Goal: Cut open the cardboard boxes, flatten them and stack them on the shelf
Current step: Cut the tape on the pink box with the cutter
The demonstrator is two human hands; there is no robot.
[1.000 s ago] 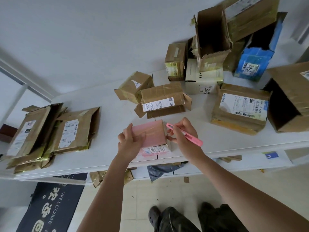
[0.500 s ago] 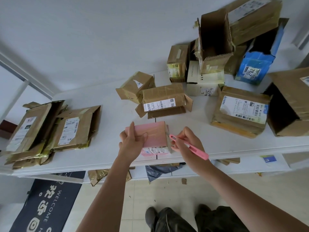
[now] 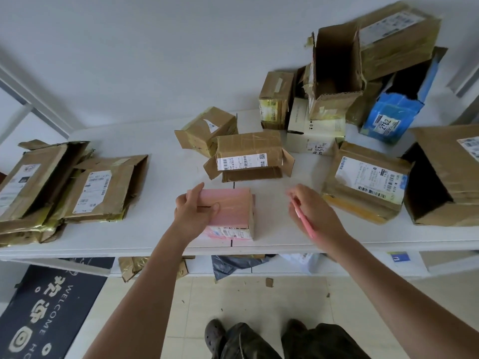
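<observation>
Head view looks down on a white shelf [image 3: 160, 237] with a pink box [image 3: 230, 211] lying flat near its front edge. Left hand [image 3: 195, 211] grips the left end of the pink box, fingers curled over the far edge and thumb pressed on the top face. A white label with barcodes runs along the front side of this box. Right hand [image 3: 315, 212] hangs just right of the pink box, apart from it, its fingers curled around a pink cutter [image 3: 304, 221] that slants down toward the wrist; the hand is blurred, so the blade end cannot be made out.

Directly behind the pink box sits a taped brown box [image 3: 248, 154] with its end flaps splayed open, and a smaller brown box [image 3: 204, 129] leans just behind and left of that one. Far left of the pink box lies a pile of flattened boxes [image 3: 77, 187], overlapping one another. Right of the pink box rests a labelled brown box [image 3: 365, 182], and behind that stand a white box [image 3: 315, 130], an open brown carton [image 3: 334, 71] and a blue package [image 3: 391, 117]. Below the pink box, past the shelf edge, a dark doormat [image 3: 44, 309] lies on the tiled floor.
</observation>
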